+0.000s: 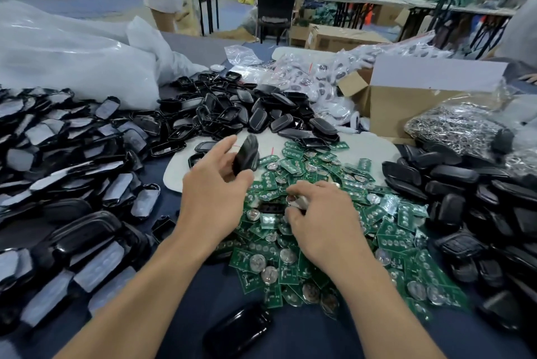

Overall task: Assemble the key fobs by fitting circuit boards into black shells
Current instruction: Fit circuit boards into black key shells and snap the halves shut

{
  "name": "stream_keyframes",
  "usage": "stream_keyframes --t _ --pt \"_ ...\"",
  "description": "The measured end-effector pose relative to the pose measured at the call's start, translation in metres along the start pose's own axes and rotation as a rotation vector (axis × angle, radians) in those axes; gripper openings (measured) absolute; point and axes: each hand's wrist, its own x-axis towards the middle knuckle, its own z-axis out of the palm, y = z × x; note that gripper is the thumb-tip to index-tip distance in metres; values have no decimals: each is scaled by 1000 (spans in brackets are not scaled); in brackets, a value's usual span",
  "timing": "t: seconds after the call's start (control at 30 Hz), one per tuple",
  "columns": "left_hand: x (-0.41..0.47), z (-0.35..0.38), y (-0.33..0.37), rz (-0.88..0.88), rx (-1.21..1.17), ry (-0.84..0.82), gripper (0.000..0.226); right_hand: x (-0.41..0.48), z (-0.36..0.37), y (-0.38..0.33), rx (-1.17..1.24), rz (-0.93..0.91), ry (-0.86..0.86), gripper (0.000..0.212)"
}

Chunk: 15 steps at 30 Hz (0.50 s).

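My left hand holds a black shell upright between thumb and fingers, just above the far edge of the green circuit board pile. My right hand lies low on that pile, its fingertips pinching a small pale piece with a coin cell beside a black part. Most of what the right fingers grip is hidden under them. A single glossy black shell lies near the table's front edge.
Black shells are heaped at the back, with film-covered ones on the left and matte ones on the right. A cardboard box, a bag of metal rings and large plastic bags stand behind. People work at far tables.
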Motion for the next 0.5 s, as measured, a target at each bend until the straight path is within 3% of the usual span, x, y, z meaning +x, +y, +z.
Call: stream_keyframes --t 0.13,0.2,0.3,0.4,0.5 --pt "-3 1 2 14 40 -6 83 0 6 0 11 23 79 24" --pt "-2 1 0 7 38 3 83 2 10 -5 28 -10 88 34" --pt "0 1 -3 -13 -4 -21 66 7 16 -12 -50 -84 6 50" --pt "3 0 -2 -61 -129 -91 45 9 21 -13 -71 -71 -14 47" --pt "5 1 -1 -125 -328 -145 41 6 19 -11 -65 -66 73 36"
